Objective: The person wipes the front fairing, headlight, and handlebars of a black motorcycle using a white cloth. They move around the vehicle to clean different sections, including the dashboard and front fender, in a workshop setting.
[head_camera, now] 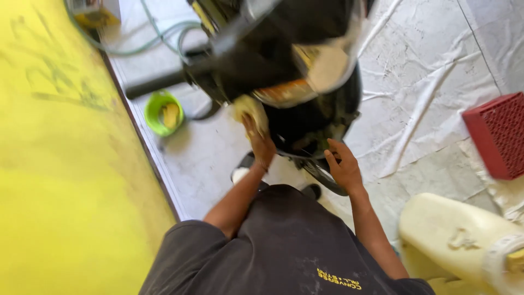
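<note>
Overhead, blurred: black motorcycle (284,65), top cut off by the frame.
Left hand (261,143): closed around yellow cloth (248,109), pressed against its body.
Right hand (343,166): fingers curled over lower black rim; grip unclear.
Nearby: green bowl (162,113).

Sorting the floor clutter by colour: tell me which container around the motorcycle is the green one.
The small round green bowl by the yellow wall, left of the left hand. The crate at far right is red and boxy; the jerrycan at lower right is cream.

Pretty tight on the left: yellow wall (65,164), green bowl (162,112) and hoses (158,41) crowd the black machine (295,65). Right-side floor (431,71) is open until the red crate (498,135).
</note>
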